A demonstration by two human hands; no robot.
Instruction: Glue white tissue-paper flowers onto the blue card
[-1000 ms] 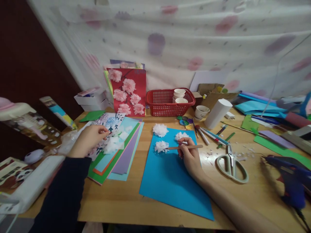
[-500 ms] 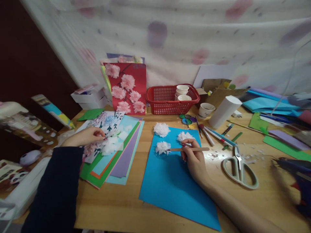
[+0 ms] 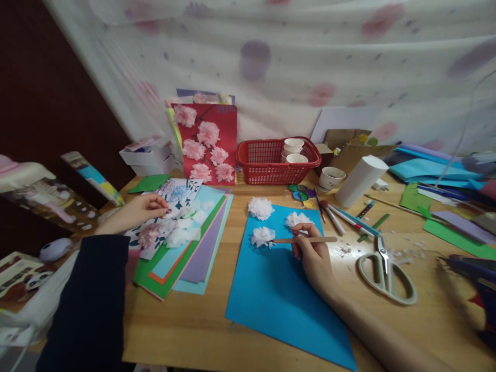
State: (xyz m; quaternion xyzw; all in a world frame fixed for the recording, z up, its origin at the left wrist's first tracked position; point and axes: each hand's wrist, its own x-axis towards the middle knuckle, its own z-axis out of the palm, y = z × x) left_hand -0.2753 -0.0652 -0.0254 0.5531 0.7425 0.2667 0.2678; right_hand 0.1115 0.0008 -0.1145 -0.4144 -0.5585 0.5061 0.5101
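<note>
My right hand [image 3: 312,250] pinches a flat wooden craft stick [image 3: 324,239] between thumb and fingers. The stick's tip touches the edge of a white tissue-paper flower [image 3: 263,236] on a blue sheet of card [image 3: 279,299]. Two more ruffled flowers lie on that sheet: one white flower [image 3: 261,208] at its top left corner, another white flower [image 3: 299,219] just behind my right hand. My left hand [image 3: 149,207] hovers over a floral-printed sheet [image 3: 180,195], fingers slightly apart, nothing visible in them. Beside it, loose white tissue pieces [image 3: 182,232] sit on stacked coloured paper [image 3: 196,263].
A red card with pink paper flowers [image 3: 209,134] stands at the back, beside a red basket [image 3: 258,173] with paper cups. Scissors [image 3: 385,274], brushes [image 3: 332,219] and a white paper roll [image 3: 360,181] lie to the right. A dark glue-gun-like tool [image 3: 473,274] is at the right edge.
My left hand has drawn slightly up and away from the white tissue pieces. My right hand keeps the craft stick against the flower. The whole view has shifted a little.
</note>
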